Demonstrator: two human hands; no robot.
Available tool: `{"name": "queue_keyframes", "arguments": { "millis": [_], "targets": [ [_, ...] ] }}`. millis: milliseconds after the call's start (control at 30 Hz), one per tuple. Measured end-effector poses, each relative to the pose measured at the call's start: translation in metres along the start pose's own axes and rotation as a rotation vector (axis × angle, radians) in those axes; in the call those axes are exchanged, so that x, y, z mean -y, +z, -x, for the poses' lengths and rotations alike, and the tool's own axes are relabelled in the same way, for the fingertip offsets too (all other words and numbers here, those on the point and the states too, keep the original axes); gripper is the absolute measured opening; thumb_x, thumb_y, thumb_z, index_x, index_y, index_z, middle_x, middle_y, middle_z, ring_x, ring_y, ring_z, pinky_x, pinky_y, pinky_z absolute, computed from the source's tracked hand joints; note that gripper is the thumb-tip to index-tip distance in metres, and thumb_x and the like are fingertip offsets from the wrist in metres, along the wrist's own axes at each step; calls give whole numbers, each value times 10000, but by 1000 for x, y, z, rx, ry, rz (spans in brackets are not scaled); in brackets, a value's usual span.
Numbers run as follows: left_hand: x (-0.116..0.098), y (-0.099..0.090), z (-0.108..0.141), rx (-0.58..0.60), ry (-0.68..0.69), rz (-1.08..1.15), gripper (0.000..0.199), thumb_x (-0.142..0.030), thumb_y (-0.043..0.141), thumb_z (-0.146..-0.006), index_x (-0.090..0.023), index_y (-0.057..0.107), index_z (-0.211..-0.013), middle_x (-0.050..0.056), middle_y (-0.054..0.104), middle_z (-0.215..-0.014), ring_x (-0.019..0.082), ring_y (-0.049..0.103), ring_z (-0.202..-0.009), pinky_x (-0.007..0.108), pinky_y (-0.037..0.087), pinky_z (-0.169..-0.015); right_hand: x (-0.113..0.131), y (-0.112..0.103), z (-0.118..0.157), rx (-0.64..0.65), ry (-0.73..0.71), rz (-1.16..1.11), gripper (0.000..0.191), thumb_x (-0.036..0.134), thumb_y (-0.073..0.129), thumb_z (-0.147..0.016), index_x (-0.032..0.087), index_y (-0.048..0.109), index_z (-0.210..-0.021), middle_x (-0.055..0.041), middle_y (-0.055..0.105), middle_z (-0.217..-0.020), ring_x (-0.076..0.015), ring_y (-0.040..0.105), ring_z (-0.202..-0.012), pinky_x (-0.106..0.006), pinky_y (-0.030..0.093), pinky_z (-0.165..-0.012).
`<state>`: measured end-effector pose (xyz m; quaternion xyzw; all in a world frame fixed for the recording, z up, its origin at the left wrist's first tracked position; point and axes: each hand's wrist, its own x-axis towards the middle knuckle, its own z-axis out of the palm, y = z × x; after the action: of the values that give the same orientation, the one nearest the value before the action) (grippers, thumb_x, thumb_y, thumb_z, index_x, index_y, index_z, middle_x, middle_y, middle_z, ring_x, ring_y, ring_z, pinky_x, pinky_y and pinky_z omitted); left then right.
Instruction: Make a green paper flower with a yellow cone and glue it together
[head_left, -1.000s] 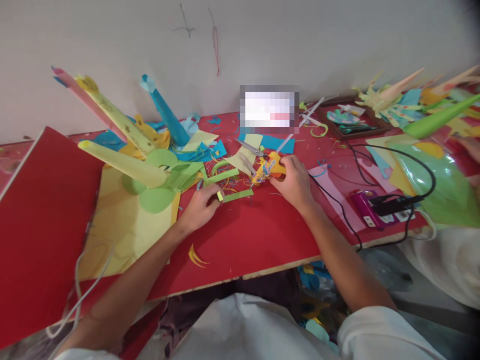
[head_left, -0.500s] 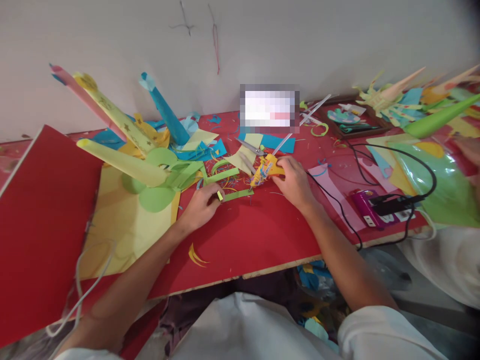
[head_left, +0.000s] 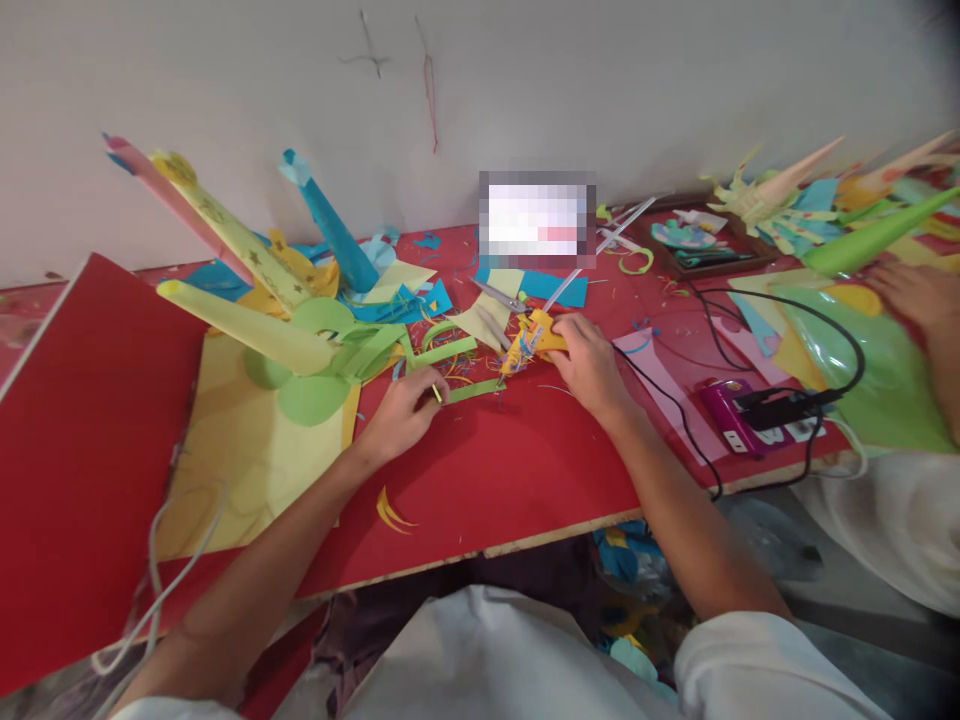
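No readable text, label or number anywhere; one blurred patch [head_left: 538, 218] by the wall.

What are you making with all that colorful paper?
A person sits at a red table covered in paper scraps. The left hand pinches the end of a green paper strip lying on the table. The right hand grips a yellow glue gun, its tip pointing toward the strip. Paper cones lie to the left, and scissors rest just behind.

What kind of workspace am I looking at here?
Probably a paper-craft workbench: rolled coloured paper cones, steel scissors among paper scraps, and a yellow glue gun under the right hand on a red tabletop.
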<state>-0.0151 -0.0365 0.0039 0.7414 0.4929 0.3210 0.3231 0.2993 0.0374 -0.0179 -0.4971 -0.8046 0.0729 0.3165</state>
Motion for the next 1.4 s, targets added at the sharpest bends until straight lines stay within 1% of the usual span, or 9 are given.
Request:
{"name": "queue_keyframes", "arguments": {
  "millis": [167,300,467,600,733,867,1000,1167,1400],
  "targets": [
    [1,1,0,9,19,18,185,-83,494,-830,-205,632,-839,30,700,-893,191,640,-862,326,509,-835,-1,3,0,-18,15,0,176,156,624,-943,264,568,-1070,-134,681,-1181,-343,634,-1136,-491,517,-1007],
    [2,1,0,37,63,33,181,-91,494,-883,-202,636,-884,40,690,-928,190,640,-892,327,513,-861,-3,3,-1,-59,41,16,218,214,689,-904,252,568,-1081,-140,663,-1157,-355,630,-1142,-493,523,-1002],
    [5,3,0,28,83,16,163,-207,495,-1013,-199,640,-939,64,688,-973,195,635,-909,324,501,-852,-13,-4,0,-82,114,69,268,305,726,-899,233,583,-1114,-143,641,-1139,-369,614,-1129,-499,529,-969],
    [8,5,-1,13,69,-38,178,-267,509,-1052,-197,642,-956,56,681,-938,186,622,-856,308,494,-802,-25,-7,1,-73,160,112,242,320,725,-911,219,601,-1092,-144,624,-1119,-371,596,-1136,-504,512,-983],
    [12,8,-1,1,112,-86,192,-281,525,-1073,-191,694,-1086,78,735,-1025,195,676,-929,319,530,-847,-35,-7,3,-42,173,110,261,429,711,-950,206,623,-1055,-146,622,-1089,-359,589,-1109,-495,499,-979],
    [14,10,-1,23,159,-123,246,-230,492,-1087,-185,724,-1160,96,752,-1077,197,704,-984,325,556,-877,-39,-8,5,-1,171,78,330,525,604,-1024,199,655,-1025,-161,652,-1072,-343,589,-1073,-487,478,-984],
    [13,11,-2,26,164,-157,259,-232,508,-1088,-193,747,-1180,94,754,-1079,204,719,-998,327,569,-888,-35,-13,2,-78,173,46,345,511,520,-1072,206,678,-1040,-174,686,-1111,-337,602,-1067,-493,467,-994],
    [12,13,-3,29,167,-202,270,-227,526,-1080,-219,775,-1185,89,755,-1145,209,728,-1038,338,572,-911,-26,-18,-3,-185,124,50,361,501,463,-1111,231,676,-1001,-133,704,-1056,-313,618,-1041,-473,473,-985],
    [13,15,-3,-27,149,-231,253,-235,542,-1068,-216,771,-1173,91,739,-1140,216,718,-1046,368,575,-942,-21,-19,-3,-227,92,40,362,498,485,-1112,228,683,-974,-124,706,-1038,-304,621,-1030,-461,495,-955]
  ]
}}
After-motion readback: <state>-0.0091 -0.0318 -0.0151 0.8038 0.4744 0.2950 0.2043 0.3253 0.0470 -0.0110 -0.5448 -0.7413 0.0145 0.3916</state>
